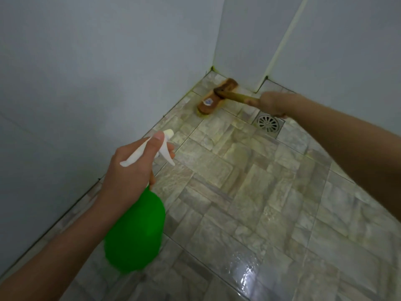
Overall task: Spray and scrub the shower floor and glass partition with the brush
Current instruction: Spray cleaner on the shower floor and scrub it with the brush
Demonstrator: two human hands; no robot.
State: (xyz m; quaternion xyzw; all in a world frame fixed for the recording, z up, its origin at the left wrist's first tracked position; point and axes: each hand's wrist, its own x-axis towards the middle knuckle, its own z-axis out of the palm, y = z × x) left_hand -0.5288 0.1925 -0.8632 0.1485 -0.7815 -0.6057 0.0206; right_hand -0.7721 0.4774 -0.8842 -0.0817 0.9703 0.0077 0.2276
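Shower corner seen from above. The right hand [272,104] is wrapped around the handle of a wooden brush [217,96], whose bristles rest on the tiled floor [260,203] near the corner, just beside the round metal drain [268,123]. The left hand [132,164] grips the neck of a green spray bottle [134,231] held above the floor, thumb lying along its white nozzle. The tiles glisten wet.

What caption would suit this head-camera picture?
Right hand holds a wooden brush on the floor by the drain; left hand grips a green spray bottle.
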